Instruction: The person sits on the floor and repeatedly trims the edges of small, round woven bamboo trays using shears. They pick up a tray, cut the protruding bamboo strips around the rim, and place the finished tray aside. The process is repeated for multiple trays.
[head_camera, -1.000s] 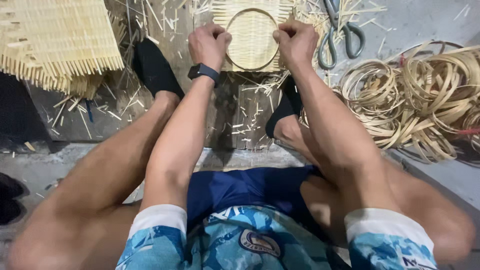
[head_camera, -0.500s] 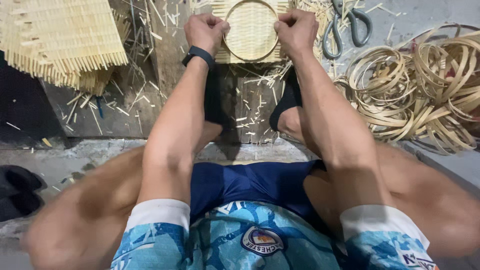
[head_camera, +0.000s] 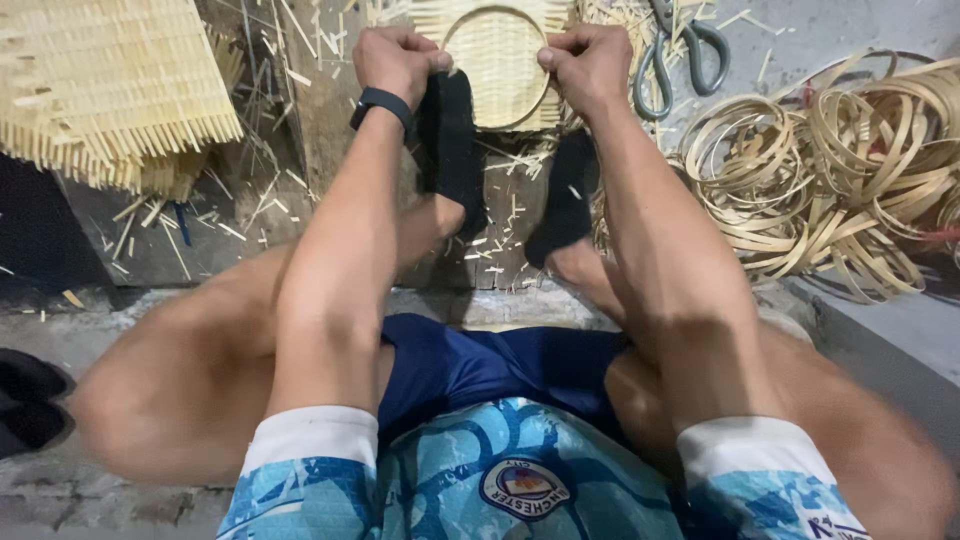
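Hands work at the top of the view, seen from above by a seated person. The left hand (head_camera: 395, 62) is closed in a fist on the left rim of a small round woven bamboo tray (head_camera: 497, 62), thumb pressed onto its edge. A black wristband (head_camera: 381, 103) sits on that wrist. The right hand (head_camera: 588, 62) is closed in the same way on the tray's right rim. The tray lies flat between both hands on a wooden board (head_camera: 330, 120) on the floor, its hoop rim ringing a fine woven centre, loose strip ends sticking out past the rim.

Just below the tray, two feet in black socks (head_camera: 452, 150) rest on the board, the left one touching the tray's lower left edge. Short bamboo offcuts (head_camera: 500, 235) are scattered over the board around the feet. Scissors (head_camera: 680, 50) with grey handles lie on the floor just right of the right hand. Further right, a heap of coiled bamboo strips (head_camera: 850, 170) covers the floor. At the far left, a large woven bamboo mat (head_camera: 100, 90) with fringed edges lies well apart from the hands.
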